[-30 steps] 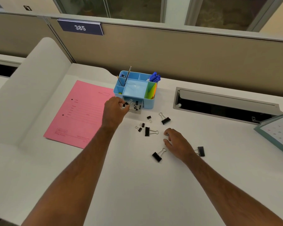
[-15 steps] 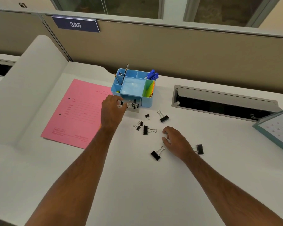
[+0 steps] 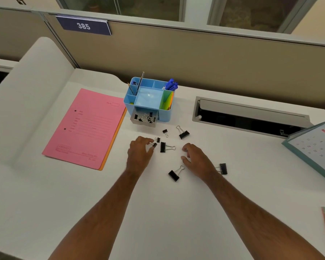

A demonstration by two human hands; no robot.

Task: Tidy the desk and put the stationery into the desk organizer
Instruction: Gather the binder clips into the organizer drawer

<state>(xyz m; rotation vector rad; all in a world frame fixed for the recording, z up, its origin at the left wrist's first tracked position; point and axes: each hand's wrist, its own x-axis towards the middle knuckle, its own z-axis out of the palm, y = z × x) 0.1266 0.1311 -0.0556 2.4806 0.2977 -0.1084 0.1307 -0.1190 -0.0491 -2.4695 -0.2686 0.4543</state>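
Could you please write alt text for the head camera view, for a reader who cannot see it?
A person's left hand pinches a small black binder clip on a white desk, while the right hand rests open among more scattered clips. Behind them, a light blue plastic desk organizer has its drawer open, holding clips, beside a pink paper folder.

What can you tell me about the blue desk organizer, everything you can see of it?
The desk organizer is a light blue box that looks like plastic, standing upright on the white desk beside the pink folder. Its open top is split into compartments holding pencils, blue pens and coloured paper. A small drawer is pulled out at the front, with binder clips inside. Neither hand touches it.
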